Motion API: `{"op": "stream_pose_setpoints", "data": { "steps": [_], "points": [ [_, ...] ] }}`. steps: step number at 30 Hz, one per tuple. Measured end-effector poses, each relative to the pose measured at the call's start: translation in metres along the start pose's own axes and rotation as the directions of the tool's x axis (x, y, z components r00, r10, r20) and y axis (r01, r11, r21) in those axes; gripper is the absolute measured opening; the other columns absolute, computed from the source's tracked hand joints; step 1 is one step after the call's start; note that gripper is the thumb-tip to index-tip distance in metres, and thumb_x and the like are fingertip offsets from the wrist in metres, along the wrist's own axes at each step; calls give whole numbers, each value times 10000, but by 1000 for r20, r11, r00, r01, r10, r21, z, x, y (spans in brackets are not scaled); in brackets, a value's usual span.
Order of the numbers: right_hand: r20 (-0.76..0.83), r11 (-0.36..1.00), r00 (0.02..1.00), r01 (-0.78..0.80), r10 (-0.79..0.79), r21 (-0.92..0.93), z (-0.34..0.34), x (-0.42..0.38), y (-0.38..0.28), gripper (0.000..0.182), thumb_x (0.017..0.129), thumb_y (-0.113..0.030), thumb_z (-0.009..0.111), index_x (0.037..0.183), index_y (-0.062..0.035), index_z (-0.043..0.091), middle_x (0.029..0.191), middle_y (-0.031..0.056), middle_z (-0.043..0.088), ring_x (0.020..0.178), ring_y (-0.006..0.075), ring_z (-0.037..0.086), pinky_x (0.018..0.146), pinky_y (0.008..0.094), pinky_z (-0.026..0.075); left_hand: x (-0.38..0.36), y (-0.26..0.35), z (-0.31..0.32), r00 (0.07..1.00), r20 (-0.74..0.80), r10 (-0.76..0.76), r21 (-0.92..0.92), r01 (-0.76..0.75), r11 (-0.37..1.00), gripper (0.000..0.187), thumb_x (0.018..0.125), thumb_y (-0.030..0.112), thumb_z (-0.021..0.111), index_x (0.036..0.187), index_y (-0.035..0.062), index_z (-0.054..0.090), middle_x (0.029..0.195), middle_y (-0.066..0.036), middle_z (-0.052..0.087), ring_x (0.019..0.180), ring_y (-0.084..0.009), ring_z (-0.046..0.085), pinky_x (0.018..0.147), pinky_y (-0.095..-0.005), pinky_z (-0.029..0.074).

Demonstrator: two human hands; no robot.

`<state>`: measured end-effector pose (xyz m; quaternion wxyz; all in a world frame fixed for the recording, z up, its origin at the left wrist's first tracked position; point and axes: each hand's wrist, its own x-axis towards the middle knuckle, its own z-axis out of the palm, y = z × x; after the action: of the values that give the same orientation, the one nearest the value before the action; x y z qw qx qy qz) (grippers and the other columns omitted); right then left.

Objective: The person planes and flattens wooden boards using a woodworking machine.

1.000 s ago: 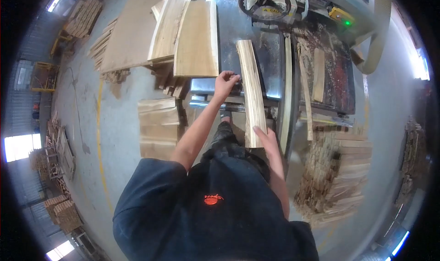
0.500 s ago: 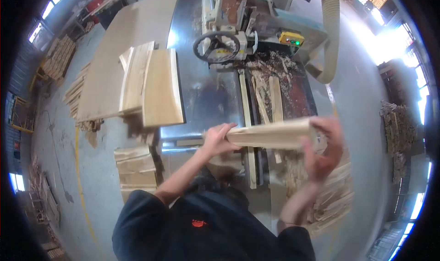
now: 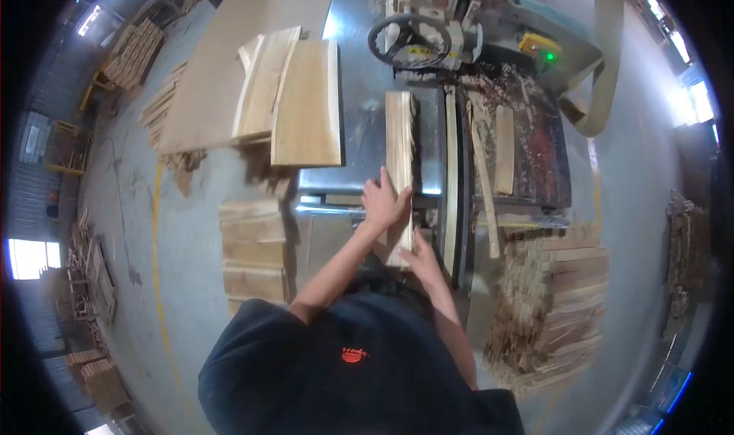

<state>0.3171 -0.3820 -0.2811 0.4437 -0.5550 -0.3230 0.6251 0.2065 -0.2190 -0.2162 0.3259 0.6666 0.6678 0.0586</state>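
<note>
- Plank [image 3: 399,133]: is positioned lengthwise over the table [image 3: 362,121], near end projecting past its edge.
- Left hand [image 3: 385,204]: fingers are spread across the plank.
- Right hand [image 3: 423,261]: is placed at the near end; finger closure cannot be told.
- Boards [image 3: 307,106]: are laid left of the plank.

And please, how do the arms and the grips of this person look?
The left forearm and right forearm are bare below short dark sleeves. The left grip and right grip show no gloves. An orange-red emblem with tiny lettering marks the dark shirt.
</note>
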Motion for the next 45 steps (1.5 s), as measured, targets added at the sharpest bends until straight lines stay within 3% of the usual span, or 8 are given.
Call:
{"op": "stream_pose_setpoints", "data": {
  "steps": [1,6,11,14,19,29,35,45],
  "points": [
    [-60,998,997,-47,50,46,-1,1,3,832,966,-140,733,1633,-1,255,1432,150,589,1155,203,631,896,315,550,7,-9,16,991,-98,94,44,-90,995,889,1004,602,519,1613,5,268,1627,-356,245,1539,-472,211,1174,-661,211],
    [-313,960,942,-32,122,278,13,17,-16,688,1004,-168,699,1602,-57,377,1274,76,650,913,111,634,655,247,505,59,-12,65,884,-330,331,156,-295,943,796,1037,594,448,1643,108,273,1677,-249,258,1569,-427,180,1221,-617,158],
    [-452,970,884,200,-117,140,14,38,5,590,1075,-234,586,1561,33,385,1441,171,565,1376,243,497,1108,352,420,88,13,58,877,-326,353,180,-309,934,709,1042,571,432,1635,198,329,1672,-259,269,1568,-426,194,1230,-624,148],
    [-521,939,798,156,-303,-306,18,47,-5,562,1092,-244,542,1563,20,387,1400,209,573,1232,242,593,1016,352,486,99,20,58,877,-335,344,185,-297,937,713,1036,586,426,1635,213,329,1677,-257,252,1571,-431,180,1236,-621,132],
    [-521,991,851,115,-60,74,23,62,-42,527,1098,-258,520,1576,-68,406,784,58,632,562,123,578,503,292,486,119,27,53,883,-344,319,160,-279,947,722,1026,596,433,1636,224,330,1681,-269,229,1571,-438,165,1232,-619,128],
    [-560,993,821,120,-111,-19,5,132,5,584,1095,-254,536,1616,-93,328,846,98,681,612,146,653,506,295,507,168,41,37,878,-341,337,174,-294,940,711,1019,565,470,1630,222,345,1665,-289,253,1561,-453,184,1227,-618,143],
    [-460,947,876,8,148,320,12,156,-88,571,1102,-231,519,1618,-113,306,831,93,653,608,138,637,485,279,486,219,55,28,862,-390,324,157,-285,946,648,1048,463,444,1610,150,366,1645,-283,296,1542,-437,239,1228,-595,166],
    [-431,917,873,-42,226,396,14,231,-143,532,1092,-241,541,1582,-143,356,751,44,641,556,139,631,469,250,451,261,54,11,757,-588,284,-445,-596,668,595,1048,311,499,1528,-28,407,1597,-237,399,1472,-397,374,1209,-482,240]
  ]
}}
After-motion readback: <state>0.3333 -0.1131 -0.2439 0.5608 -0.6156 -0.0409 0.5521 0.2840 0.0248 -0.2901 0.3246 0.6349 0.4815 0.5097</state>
